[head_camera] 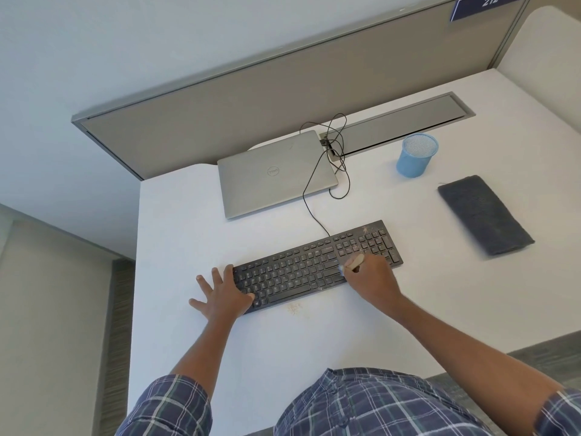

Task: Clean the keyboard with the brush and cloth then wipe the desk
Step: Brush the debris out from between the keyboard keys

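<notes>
Black keyboard [317,265], mid-desk [314,341], light, rigid, apt to slide: left hand [221,292] splayed flat pins its left end, right hand [367,275] grips the brush [353,262] over the right keys; soft folded cloth [484,214] lies well apart.

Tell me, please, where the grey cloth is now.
In the head view, the grey cloth lies on the desk, right of the keyboard and in front of the blue cup.
</notes>
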A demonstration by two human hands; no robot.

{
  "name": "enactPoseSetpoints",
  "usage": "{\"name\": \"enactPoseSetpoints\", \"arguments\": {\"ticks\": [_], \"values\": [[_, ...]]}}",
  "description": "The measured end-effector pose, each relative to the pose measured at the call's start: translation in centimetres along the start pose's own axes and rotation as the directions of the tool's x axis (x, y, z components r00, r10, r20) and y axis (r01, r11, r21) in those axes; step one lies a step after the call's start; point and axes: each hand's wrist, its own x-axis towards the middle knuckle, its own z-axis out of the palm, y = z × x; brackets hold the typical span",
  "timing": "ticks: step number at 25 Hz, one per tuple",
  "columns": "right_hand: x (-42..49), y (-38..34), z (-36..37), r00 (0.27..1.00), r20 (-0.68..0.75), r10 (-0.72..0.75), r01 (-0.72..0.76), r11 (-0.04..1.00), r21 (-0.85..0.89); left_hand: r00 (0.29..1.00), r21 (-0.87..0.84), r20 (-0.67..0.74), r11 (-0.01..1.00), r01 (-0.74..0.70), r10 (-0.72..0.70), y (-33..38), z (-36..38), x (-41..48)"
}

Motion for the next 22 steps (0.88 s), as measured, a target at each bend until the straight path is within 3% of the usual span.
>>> {"name": "enactPoseSetpoints", "arguments": {"ticks": [4,11,18,22], "values": [[-1.0,0.3,-0.3,0.998,0.016,0.056,-0.054,0.996,-0.067,1.0,0.0,0.001,1.0,-0.005,0.005,-0.2,-0.2,0.0],[-0.4,-2.7,-0.1,0.998,0.0,0.065,-0.064,0.986,0.155,0.998,0.039,-0.007,0.997,-0.059,0.059,-0.8,-0.8,-0.1],[-2.0,-1.3,1.8,0.996,0.013,0.088,-0.088,0.996,-0.004,0.994,0.051,0.003,0.993,-0.105,0.105,-1.6,-0.9,0.0],[-1.8,-3.2,1.3,0.994,-0.065,0.09,-0.074,0.974,0.213,0.99,0.06,0.009,0.988,-0.143,0.142,-1.9,-0.9,0.0]]}}
